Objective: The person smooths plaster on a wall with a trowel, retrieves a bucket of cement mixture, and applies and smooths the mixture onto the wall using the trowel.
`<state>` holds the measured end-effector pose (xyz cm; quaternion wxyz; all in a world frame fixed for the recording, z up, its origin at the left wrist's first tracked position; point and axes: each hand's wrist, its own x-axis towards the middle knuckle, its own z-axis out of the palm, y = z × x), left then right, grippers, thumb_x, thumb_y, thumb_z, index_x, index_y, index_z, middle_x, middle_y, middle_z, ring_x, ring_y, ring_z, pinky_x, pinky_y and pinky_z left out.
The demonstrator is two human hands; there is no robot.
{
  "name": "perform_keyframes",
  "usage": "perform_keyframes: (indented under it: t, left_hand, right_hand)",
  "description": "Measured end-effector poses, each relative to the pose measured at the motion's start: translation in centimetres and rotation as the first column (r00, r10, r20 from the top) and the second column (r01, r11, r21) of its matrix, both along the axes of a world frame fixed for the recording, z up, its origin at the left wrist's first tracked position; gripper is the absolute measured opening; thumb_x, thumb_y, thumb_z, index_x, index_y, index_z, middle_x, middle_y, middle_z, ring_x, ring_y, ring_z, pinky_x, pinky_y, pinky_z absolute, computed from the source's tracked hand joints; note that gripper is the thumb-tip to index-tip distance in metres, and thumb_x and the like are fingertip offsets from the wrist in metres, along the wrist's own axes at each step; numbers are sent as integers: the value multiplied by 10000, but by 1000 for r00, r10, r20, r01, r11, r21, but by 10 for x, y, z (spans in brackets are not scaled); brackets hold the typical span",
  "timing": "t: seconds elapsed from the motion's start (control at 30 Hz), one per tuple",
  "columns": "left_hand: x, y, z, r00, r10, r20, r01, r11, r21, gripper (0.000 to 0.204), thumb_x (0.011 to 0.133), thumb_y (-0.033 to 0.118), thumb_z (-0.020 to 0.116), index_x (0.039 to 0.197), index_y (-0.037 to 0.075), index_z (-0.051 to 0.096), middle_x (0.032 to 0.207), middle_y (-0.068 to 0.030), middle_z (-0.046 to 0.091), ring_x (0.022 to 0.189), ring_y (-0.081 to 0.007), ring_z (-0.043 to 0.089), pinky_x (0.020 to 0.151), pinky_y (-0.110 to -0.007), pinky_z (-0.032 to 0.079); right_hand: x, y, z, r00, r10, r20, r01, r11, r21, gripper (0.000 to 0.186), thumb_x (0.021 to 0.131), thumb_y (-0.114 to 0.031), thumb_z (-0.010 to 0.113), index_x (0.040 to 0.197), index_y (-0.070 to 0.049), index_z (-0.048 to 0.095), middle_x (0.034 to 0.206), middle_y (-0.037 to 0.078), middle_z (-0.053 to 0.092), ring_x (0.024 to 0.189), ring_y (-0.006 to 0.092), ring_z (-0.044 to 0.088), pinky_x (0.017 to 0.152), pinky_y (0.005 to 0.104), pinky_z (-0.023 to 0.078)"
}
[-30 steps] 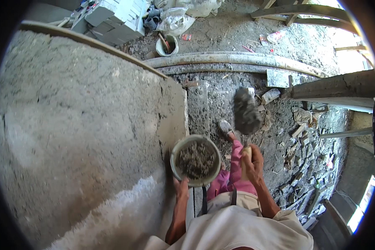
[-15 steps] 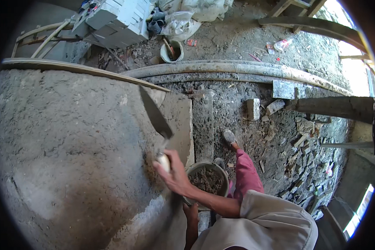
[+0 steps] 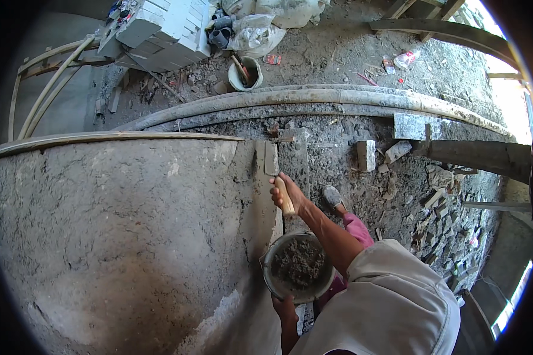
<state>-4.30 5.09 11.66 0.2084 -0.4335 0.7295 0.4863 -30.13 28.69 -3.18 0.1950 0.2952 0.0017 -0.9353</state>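
Observation:
My right hand (image 3: 292, 195) is closed around the pale wooden handle of a trowel (image 3: 286, 204). The metal blade lies against the narrow smooth edge of the plastered wall (image 3: 154, 219), near its far corner, and is seen nearly edge-on. Below that hand is a bucket (image 3: 269, 275) holding dark grey, lumpy mortar (image 3: 300, 263). My left hand (image 3: 285, 307) grips the bucket at its near rim; part of the fingers is hidden by the bucket. A wooden strip (image 3: 130, 135) runs along the wall's far edge.
Two long pipes (image 3: 361, 96) cross the floor beyond the wall. Past them stand a second bucket (image 3: 244, 76) with tools, white blocks (image 3: 166, 26) and sacks (image 3: 257, 35). Loose bricks (image 3: 366, 155), a post (image 3: 474, 158) and rubble (image 3: 444, 236) lie to the right. My shoe (image 3: 331, 195) is on the rough ground.
My right hand has moved the trowel away from the wall's broad face, to the right and farther out, onto its edge. The bucket now shows more fully, with my left hand still on it.

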Motion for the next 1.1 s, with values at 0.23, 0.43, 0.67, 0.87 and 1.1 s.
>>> perform_keyframes:
  t: [0.23,0.43,0.67,0.87,1.1]
  left_hand:
    - [13,-13,-2,997,62,41,-62,998,-14,694,638,-45,573,1322,-37,453,1242,-144,562,1121,-278,570,971,-350,439]
    - [2,-5,10,995,49,87,-48,999,-11,669,639,-41,576,1299,-23,474,1192,-128,579,1084,-257,578,941,-345,455]
    - [-15,13,30,995,22,96,-18,999,-39,640,688,-25,601,1314,-8,466,1192,-123,581,1080,-248,577,941,-351,454]
    - [-11,17,26,1000,23,8,-22,995,-95,647,704,-18,613,1331,-5,455,1248,-132,563,1114,-251,562,974,-349,431]
    - [10,15,21,994,108,4,-108,994,-35,707,639,-22,590,1334,3,462,1243,-113,566,1116,-248,557,969,-343,428]
  right_hand:
    - [-34,-26,65,992,127,-26,-124,989,85,408,982,-525,391,984,-119,430,628,-36,444,456,97,407,372,241,383]
    - [-2,-56,132,979,192,-66,-172,957,234,476,989,-566,349,969,-100,439,614,6,445,437,130,439,375,296,415]
    - [60,-29,79,980,126,157,-195,786,587,469,1018,-471,375,1000,-23,509,625,58,498,453,156,484,426,318,424]
    - [-1,-58,3,978,207,33,-157,622,767,565,995,-540,347,1021,-3,520,588,53,475,454,180,479,435,365,429]
    - [-45,-32,-29,943,204,263,-299,866,400,409,953,-472,391,976,-69,455,605,22,434,471,163,427,443,342,427]
